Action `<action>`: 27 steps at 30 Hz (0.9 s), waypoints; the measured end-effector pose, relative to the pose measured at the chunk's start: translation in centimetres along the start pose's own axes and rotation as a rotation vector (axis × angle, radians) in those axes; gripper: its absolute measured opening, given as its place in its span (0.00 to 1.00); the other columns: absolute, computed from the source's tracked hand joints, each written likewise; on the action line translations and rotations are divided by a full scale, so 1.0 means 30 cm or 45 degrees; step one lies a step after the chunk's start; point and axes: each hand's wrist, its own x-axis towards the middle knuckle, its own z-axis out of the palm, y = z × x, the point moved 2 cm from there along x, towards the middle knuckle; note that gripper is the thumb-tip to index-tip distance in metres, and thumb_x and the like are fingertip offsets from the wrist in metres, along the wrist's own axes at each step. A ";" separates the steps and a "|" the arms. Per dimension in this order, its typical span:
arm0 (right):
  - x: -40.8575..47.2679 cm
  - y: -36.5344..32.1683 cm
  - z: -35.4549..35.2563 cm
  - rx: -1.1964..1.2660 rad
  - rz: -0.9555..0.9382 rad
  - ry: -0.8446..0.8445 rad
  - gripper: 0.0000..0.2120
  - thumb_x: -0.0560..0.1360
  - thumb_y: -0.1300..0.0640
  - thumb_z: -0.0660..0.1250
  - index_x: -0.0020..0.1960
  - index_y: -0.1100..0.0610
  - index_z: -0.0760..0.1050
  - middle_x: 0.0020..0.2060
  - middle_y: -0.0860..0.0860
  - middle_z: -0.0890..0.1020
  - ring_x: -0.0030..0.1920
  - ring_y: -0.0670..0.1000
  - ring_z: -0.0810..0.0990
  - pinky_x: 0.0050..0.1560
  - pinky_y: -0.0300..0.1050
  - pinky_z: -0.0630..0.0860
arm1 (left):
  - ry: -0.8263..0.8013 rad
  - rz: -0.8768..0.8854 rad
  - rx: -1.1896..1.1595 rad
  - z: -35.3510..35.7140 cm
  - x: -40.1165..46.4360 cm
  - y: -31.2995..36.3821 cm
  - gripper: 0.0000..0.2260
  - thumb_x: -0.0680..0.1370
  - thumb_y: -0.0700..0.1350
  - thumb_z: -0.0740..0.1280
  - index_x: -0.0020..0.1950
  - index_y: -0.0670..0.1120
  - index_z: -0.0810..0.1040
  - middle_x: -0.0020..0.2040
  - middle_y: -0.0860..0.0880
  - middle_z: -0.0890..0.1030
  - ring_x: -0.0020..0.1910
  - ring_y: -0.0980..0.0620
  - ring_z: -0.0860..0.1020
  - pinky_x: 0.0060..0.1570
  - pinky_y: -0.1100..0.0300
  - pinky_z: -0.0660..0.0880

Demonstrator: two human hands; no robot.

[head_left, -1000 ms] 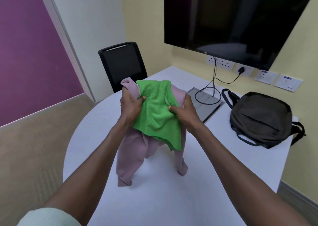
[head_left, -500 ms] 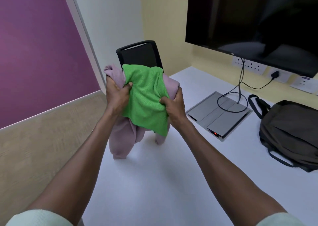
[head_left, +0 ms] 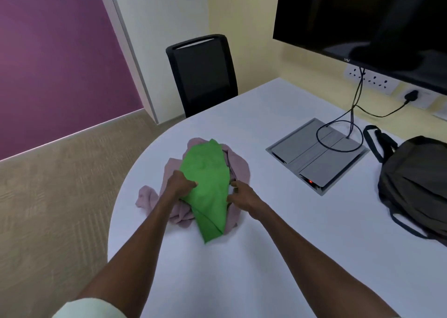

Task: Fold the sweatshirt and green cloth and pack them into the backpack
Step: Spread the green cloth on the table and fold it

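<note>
A bright green cloth (head_left: 208,184) lies draped over a crumpled mauve sweatshirt (head_left: 239,170), both resting in a heap on the white table (head_left: 278,257) near its rounded left edge. My left hand (head_left: 180,183) grips the cloth's left edge together with the sweatshirt below it. At the right edge of the bundle my right hand (head_left: 240,194) grips the fabric. The dark backpack (head_left: 416,184) lies on the table at the far right, apart from both hands, its opening not visible.
A grey cable box lid (head_left: 316,153) is set in the table, with black cables (head_left: 350,124) looping up to wall sockets. A black chair (head_left: 202,75) stands at the table's far edge. A dark wall screen (head_left: 362,20) hangs above.
The bundle of cloth and sweatshirt, held up in the air before, has come down onto the table. Both hands lowered with it and keep their grip.
</note>
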 end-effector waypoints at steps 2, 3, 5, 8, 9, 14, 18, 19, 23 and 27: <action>0.031 0.030 0.021 -0.035 -0.003 0.001 0.27 0.76 0.68 0.66 0.74 0.64 0.65 0.69 0.60 0.72 0.62 0.56 0.74 0.56 0.44 0.72 | 0.026 -0.073 -0.045 0.054 0.038 -0.061 0.26 0.71 0.47 0.76 0.63 0.36 0.72 0.58 0.38 0.80 0.53 0.39 0.80 0.54 0.44 0.79; 0.044 0.043 0.030 -0.047 -0.013 0.000 0.28 0.76 0.67 0.67 0.74 0.63 0.65 0.69 0.61 0.72 0.65 0.57 0.73 0.59 0.45 0.72 | 0.055 -0.118 -0.062 0.065 0.018 -0.063 0.29 0.71 0.48 0.76 0.65 0.36 0.70 0.60 0.38 0.78 0.55 0.39 0.79 0.55 0.46 0.79; 0.063 0.061 0.044 -0.073 -0.034 0.001 0.26 0.75 0.66 0.67 0.73 0.62 0.69 0.68 0.60 0.73 0.65 0.57 0.74 0.64 0.48 0.73 | 0.213 -0.225 -0.128 0.072 -0.045 -0.038 0.32 0.74 0.44 0.74 0.70 0.35 0.62 0.66 0.36 0.71 0.61 0.37 0.74 0.55 0.50 0.75; 0.094 0.086 0.056 -0.089 -0.037 0.025 0.23 0.74 0.65 0.68 0.69 0.61 0.73 0.64 0.59 0.77 0.60 0.54 0.76 0.62 0.49 0.75 | 0.354 -0.451 -0.308 0.089 -0.096 -0.021 0.31 0.76 0.38 0.70 0.73 0.37 0.57 0.71 0.33 0.64 0.64 0.34 0.71 0.57 0.47 0.73; 0.101 0.092 0.060 -0.091 -0.035 0.027 0.21 0.74 0.65 0.67 0.67 0.61 0.74 0.63 0.58 0.77 0.58 0.54 0.77 0.61 0.47 0.75 | 0.384 -0.488 -0.427 0.097 -0.093 -0.026 0.31 0.76 0.36 0.69 0.74 0.38 0.56 0.71 0.33 0.64 0.64 0.34 0.71 0.56 0.46 0.74; 0.118 0.121 0.078 -0.114 -0.035 0.046 0.18 0.75 0.63 0.66 0.65 0.59 0.75 0.61 0.57 0.79 0.59 0.55 0.78 0.60 0.48 0.76 | 0.477 -0.526 -0.689 0.110 -0.077 -0.051 0.27 0.81 0.36 0.60 0.77 0.37 0.54 0.70 0.35 0.69 0.63 0.35 0.74 0.60 0.42 0.76; 0.116 0.138 0.097 -0.224 -0.082 0.034 0.19 0.75 0.61 0.69 0.65 0.60 0.74 0.59 0.59 0.80 0.56 0.54 0.79 0.59 0.47 0.76 | 0.602 -0.270 -0.713 0.101 -0.125 -0.027 0.23 0.76 0.33 0.68 0.69 0.39 0.67 0.64 0.36 0.75 0.59 0.37 0.77 0.57 0.50 0.77; 0.114 0.136 0.104 -0.272 -0.105 0.024 0.21 0.75 0.60 0.70 0.67 0.61 0.72 0.60 0.59 0.80 0.55 0.54 0.78 0.58 0.45 0.75 | 0.609 -0.197 -0.712 0.103 -0.134 -0.018 0.22 0.75 0.34 0.69 0.68 0.40 0.69 0.61 0.37 0.77 0.57 0.38 0.78 0.54 0.52 0.76; 0.107 0.098 0.138 -0.461 -0.247 0.097 0.41 0.69 0.47 0.77 0.74 0.61 0.61 0.65 0.59 0.73 0.64 0.59 0.74 0.62 0.52 0.74 | 0.549 -0.008 -0.628 0.119 -0.187 0.045 0.17 0.74 0.40 0.73 0.63 0.41 0.78 0.48 0.43 0.83 0.50 0.43 0.82 0.50 0.58 0.74; 0.059 0.043 0.157 -0.625 -0.327 0.407 0.45 0.67 0.39 0.74 0.72 0.61 0.59 0.63 0.59 0.70 0.60 0.61 0.73 0.56 0.59 0.76 | 0.440 0.074 -0.759 0.124 -0.259 0.141 0.18 0.70 0.41 0.70 0.60 0.43 0.83 0.41 0.49 0.85 0.44 0.48 0.84 0.52 0.52 0.81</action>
